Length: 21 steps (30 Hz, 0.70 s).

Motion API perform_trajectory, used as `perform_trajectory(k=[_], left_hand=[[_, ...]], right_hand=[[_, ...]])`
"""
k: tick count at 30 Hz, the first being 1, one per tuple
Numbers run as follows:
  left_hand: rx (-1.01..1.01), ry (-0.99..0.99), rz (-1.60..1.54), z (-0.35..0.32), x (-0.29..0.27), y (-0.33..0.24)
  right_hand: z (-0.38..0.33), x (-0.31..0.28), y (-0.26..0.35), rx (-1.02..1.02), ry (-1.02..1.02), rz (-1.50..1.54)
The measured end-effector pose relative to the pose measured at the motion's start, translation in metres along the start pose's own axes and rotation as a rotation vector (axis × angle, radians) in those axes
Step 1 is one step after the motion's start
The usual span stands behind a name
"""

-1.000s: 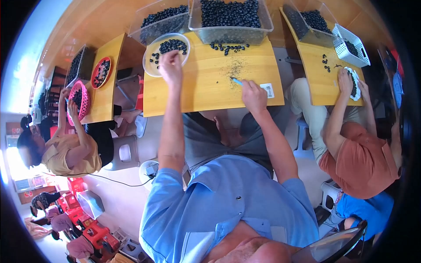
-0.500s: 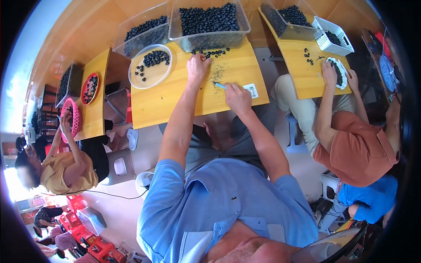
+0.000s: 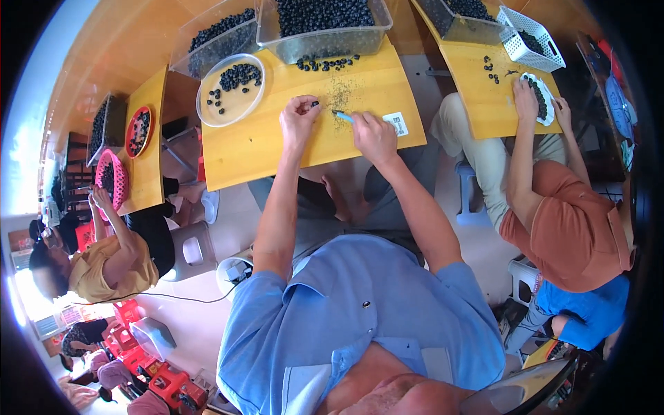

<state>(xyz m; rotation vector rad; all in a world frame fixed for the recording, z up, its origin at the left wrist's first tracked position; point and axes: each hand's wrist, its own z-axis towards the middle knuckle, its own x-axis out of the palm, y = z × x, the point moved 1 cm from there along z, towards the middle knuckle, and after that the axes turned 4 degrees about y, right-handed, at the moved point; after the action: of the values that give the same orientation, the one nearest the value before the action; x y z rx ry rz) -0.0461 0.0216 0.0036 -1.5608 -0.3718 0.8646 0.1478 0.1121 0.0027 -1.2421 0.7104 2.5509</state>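
Over the yellow table [image 3: 242,155], my left hand [image 3: 298,121] pinches one small dark round bead-like ball [image 3: 315,104] between thumb and fingertips. My right hand [image 3: 375,137] is closed around a slim tool with a light blue handle [image 3: 344,116], its dark tip pointing left at the ball, a small gap apart. Dark crumbs [image 3: 339,90] are scattered on the tabletop beneath and beyond the tip. A loose row of the same dark balls [image 3: 325,65] lies farther back. To the left, a round clear tray [image 3: 207,119] holds more of them.
Large clear bins [image 3: 325,47] full of dark balls stand at the table's back edge. A white card [image 3: 395,124] lies right of my right hand. Co-workers sit at tables on both sides; a white basket [image 3: 532,57] stands on the right one, a pink basket [image 3: 119,181] at the left.
My left hand has drawn back from the row of balls toward me, now with a ball in its fingertips. The right hand keeps its tool in nearly the same place.
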Motion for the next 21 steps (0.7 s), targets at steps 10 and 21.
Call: perform_trajectory(k=[10, 21], left_hand=[[-0.066, -0.007, -0.191, -0.043, 0.022, 0.009], [0.117, -0.015, -0.041, -0.049, 0.024, -0.009]], right_hand=[[0.000, 0.001, 0.003, 0.021, 0.049, -0.028], [-0.003, 0.002, 0.000, -0.022, 0.008, 0.002]])
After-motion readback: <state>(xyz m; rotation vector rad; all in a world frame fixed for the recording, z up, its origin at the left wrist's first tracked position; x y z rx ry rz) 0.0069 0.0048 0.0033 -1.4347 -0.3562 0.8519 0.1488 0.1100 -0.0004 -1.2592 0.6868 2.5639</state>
